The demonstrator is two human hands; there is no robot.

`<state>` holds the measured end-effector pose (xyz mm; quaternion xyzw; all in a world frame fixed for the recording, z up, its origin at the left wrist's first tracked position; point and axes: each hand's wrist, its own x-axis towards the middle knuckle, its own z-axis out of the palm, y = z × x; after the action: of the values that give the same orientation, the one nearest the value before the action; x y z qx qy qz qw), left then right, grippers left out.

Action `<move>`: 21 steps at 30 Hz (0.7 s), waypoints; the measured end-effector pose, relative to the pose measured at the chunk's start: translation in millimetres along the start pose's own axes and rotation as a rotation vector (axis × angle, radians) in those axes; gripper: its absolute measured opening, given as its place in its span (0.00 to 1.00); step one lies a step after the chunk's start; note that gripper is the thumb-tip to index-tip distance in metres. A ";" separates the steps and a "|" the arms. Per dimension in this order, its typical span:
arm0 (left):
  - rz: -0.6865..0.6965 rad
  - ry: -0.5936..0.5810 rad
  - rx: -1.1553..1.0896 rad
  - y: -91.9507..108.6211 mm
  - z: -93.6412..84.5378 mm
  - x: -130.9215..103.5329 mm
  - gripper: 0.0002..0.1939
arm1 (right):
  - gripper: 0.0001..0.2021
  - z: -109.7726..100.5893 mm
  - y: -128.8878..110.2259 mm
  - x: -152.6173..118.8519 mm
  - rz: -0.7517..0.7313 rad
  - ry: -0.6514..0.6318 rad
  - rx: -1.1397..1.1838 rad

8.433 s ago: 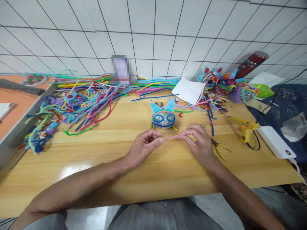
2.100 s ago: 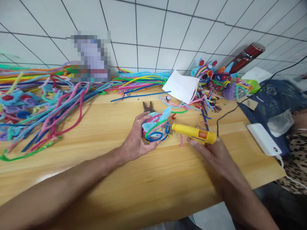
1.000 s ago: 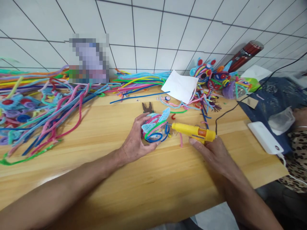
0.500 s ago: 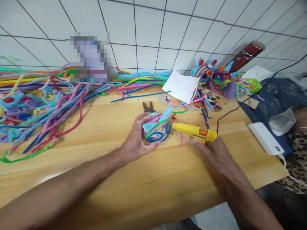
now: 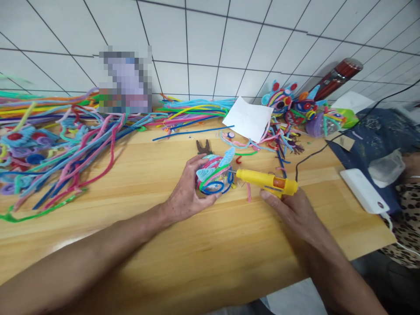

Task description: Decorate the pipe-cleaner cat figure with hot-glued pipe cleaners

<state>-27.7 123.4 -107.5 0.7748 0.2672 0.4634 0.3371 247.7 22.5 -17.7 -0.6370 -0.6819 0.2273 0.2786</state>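
My left hand (image 5: 187, 192) is wrapped round a pipe-cleaner craft piece (image 5: 215, 175) with light blue ears, pink and green bands and blue loops over a clear body. In my right hand (image 5: 292, 203) is a yellow glue gun (image 5: 265, 180), its nozzle pointing left at the right side of the craft piece. Whether the tip touches it I cannot tell. Pliers (image 5: 204, 147) lie just behind the craft piece. A short pink pipe-cleaner piece (image 5: 249, 192) lies beneath the gun's front part.
Pipe cleaners (image 5: 75, 153) heap up at the left. Toward the back are white paper (image 5: 248, 118), finished craft figures (image 5: 278, 99) and a red flask (image 5: 339, 76). A black cord (image 5: 323, 148) runs from the gun past a white power bank (image 5: 364, 191). A person's hand (image 5: 411, 165) shows at far right.
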 end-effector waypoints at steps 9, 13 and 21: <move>0.010 -0.007 0.009 0.5 -1.0 0.3 0.43 | 0.20 -0.5 -1.1 1.3 0.004 0.011 0.017; 0.004 -0.016 0.005 -0.8 -1.3 -0.4 0.44 | 0.18 1.1 1.0 -3.4 0.008 -0.065 0.073; -0.005 -0.009 0.004 0.4 -0.7 0.3 0.44 | 0.18 -0.5 3.0 0.5 0.023 0.004 0.051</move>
<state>-28.1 123.6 -106.8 0.7768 0.2684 0.4587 0.3379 250.2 23.3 -19.3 -0.6380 -0.6677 0.2467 0.2936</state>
